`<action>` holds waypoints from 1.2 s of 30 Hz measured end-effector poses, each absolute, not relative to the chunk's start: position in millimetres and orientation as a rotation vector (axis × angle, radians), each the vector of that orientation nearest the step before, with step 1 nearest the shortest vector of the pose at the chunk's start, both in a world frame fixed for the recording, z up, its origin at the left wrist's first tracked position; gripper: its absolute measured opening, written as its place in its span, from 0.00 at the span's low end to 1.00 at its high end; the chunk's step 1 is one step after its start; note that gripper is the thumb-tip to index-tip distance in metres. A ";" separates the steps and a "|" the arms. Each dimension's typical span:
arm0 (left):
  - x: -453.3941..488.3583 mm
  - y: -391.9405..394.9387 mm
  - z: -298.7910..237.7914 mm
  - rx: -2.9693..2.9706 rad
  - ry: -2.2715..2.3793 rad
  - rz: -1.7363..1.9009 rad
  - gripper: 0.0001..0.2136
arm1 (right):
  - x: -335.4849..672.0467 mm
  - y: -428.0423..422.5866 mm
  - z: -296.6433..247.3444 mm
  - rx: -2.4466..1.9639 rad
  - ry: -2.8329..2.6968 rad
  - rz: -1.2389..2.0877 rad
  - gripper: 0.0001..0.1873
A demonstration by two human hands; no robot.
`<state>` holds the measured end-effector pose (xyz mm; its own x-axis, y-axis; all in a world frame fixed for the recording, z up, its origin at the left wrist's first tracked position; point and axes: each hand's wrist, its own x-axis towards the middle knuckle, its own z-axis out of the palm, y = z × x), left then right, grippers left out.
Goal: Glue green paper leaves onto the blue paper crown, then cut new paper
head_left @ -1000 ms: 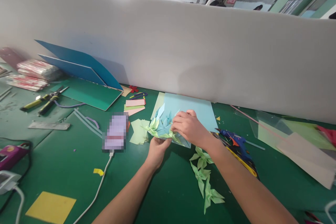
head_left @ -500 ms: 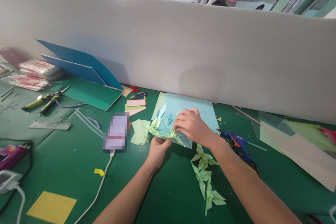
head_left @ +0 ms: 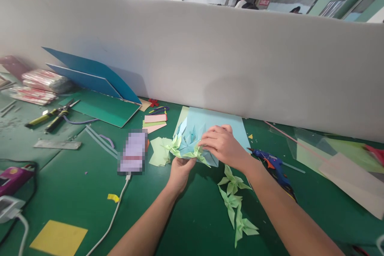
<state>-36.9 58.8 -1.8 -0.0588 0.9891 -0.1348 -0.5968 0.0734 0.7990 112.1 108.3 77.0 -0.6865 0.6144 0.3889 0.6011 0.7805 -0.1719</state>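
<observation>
Between my hands is a folded-paper flower piece (head_left: 190, 138), pale blue in the middle with light green paper flowers along its near edge. My left hand (head_left: 180, 172) grips that near edge from below, the thumb on top. My right hand (head_left: 220, 142) is closed at the piece's right side, fingers bent over a light green flower (head_left: 196, 153); its fingertips are partly hidden. Several loose green paper flowers (head_left: 234, 200) lie on the table below my right forearm. Behind the piece lies a light blue paper sheet (head_left: 223, 118).
A blue glue gun (head_left: 274, 164) lies right of my right hand. To the left are green paper pieces (head_left: 159, 152), a blurred-out phone (head_left: 133, 152) on a white cable (head_left: 114, 216), pliers (head_left: 58, 114) and blue boards (head_left: 90, 76). A white partition (head_left: 180, 56) stands behind.
My right hand has shifted slightly to the right, showing more of the blue centre. My left hand keeps its hold, and the flower piece has barely moved.
</observation>
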 end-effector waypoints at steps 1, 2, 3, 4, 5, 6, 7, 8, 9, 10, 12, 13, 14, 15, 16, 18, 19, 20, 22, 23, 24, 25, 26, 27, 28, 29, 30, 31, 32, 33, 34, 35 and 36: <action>-37.0 59.2 -1.4 0.608 0.848 1.439 0.20 | 114.0 106.0 77.6 -0.941 -2.502 0.037 0.12; -37.2 59.4 -1.2 0.612 0.851 1.441 0.20 | 115.6 103.0 78.1 -0.966 -2.455 0.029 0.11; -37.4 59.7 -1.2 0.617 0.856 1.443 0.20 | 116.7 99.5 78.2 -0.992 -2.412 0.025 0.11; -37.5 59.8 -1.3 0.623 0.860 1.444 0.20 | 116.9 95.4 78.0 -1.012 -2.374 0.026 0.10; -37.6 59.9 -1.5 0.630 0.862 1.444 0.20 | 116.1 91.0 77.3 -1.028 -2.348 0.032 0.09; -37.6 59.8 -1.6 0.636 0.862 1.444 0.19 | 114.5 86.6 76.1 -1.041 -2.337 0.041 0.09; -37.5 59.7 -1.7 0.640 0.860 1.444 0.19 | 112.0 82.3 74.4 -1.051 -2.339 0.047 0.08; -37.4 59.4 -1.6 0.642 0.858 1.446 0.19 | 108.9 78.6 72.2 -1.063 -2.351 0.042 0.08; -37.2 59.1 -1.5 0.645 0.855 1.448 0.19 | 105.4 75.6 69.5 -1.077 -2.368 0.028 0.08; -37.0 58.8 -1.5 0.648 0.852 1.450 0.19 | 102.0 73.3 66.6 -1.090 -2.381 0.010 0.08; -36.6 58.4 -2.0 0.654 0.845 1.453 0.19 | 96.3 71.2 60.4 -1.116 -2.391 -0.018 0.08; -36.4 58.2 -2.7 0.658 0.843 1.451 0.19 | 94.4 71.1 57.4 -1.126 -2.385 -0.027 0.08; -36.2 58.2 -3.8 0.660 0.843 1.450 0.18 | 93.0 71.4 54.8 -1.135 -2.375 -0.034 0.08; -36.0 58.2 -5.1 0.662 0.843 1.448 0.18 | 92.2 71.9 52.5 -1.142 -2.363 -0.038 0.08; -35.8 58.3 -6.5 0.665 0.842 1.448 0.17 | 91.8 72.5 50.7 -1.147 -2.352 -0.040 0.08; -35.6 58.6 -9.0 0.670 0.841 1.453 0.16 | 91.4 73.3 48.3 -1.149 -2.329 -0.039 0.09; -35.4 58.7 -9.7 0.675 0.838 1.455 0.16 | 91.2 73.5 47.7 -1.148 -2.321 -0.037 0.09; -35.4 58.7 -10.1 0.678 0.837 1.457 0.15 | 91.0 73.5 47.3 -1.147 -2.318 -0.035 0.09; -35.4 58.5 -9.6 0.679 0.835 1.452 0.15 | 90.4 73.3 46.7 -1.147 -2.321 -0.039 0.08; -35.5 58.3 -9.0 0.678 0.834 1.448 0.15 | 90.1 73.1 46.4 -1.148 -2.322 -0.040 0.08; -35.5 58.1 -8.3 0.675 0.834 1.444 0.14 | 89.9 72.9 46.2 -1.149 -2.322 -0.038 0.08; -35.5 58.0 -7.5 0.674 0.834 1.440 0.14 | 89.9 72.7 45.9 -1.151 -2.319 -0.034 0.08; -35.4 57.9 -6.6 0.675 0.832 1.436 0.14 | 90.0 72.4 45.8 -1.153 -2.313 -0.026 0.07; -35.2 57.9 -5.8 0.680 0.829 1.431 0.14 | 90.1 72.0 45.8 -1.155 -2.303 -0.017 0.07; -34.9 57.8 -5.0 0.686 0.824 1.425 0.14 | 90.3 71.3 46.2 -1.159 -2.292 -0.007 0.08; -34.5 57.8 -4.2 0.690 0.817 1.419 0.15 | 90.4 70.5 46.9 -1.162 -2.275 0.001 0.08; -34.0 57.6 -3.4 0.690 0.808 1.417 0.16 | 90.2 69.5 47.9 -1.166 -2.255 0.007 0.08; -33.6 57.3 -2.7 0.683 0.797 1.416 0.16 | 89.8 68.4 49.2 -1.166 -2.232 0.011 0.09; -33.4 56.8 -2.1 0.670 0.782 1.411 0.17 | 88.9 67.1 50.7 -1.166 -2.210 0.016 0.09; -33.4 56.2 -1.4 0.650 0.763 1.399 0.19 | 87.6 65.9 52.1 -1.165 -2.192 0.021 0.09; -33.6 55.4 -0.6 0.624 0.742 1.381 0.21 | 86.0 64.8 53.5 -1.163 -2.179 0.026 0.09; -34.2 54.6 0.3 0.595 0.719 1.358 0.22 | 84.1 63.9 54.7 -1.159 -2.169 0.030 0.09; -34.9 53.9 1.2 0.569 0.695 1.335 0.23 | 82.3 63.2 55.6 -1.155 -2.161 0.033 0.09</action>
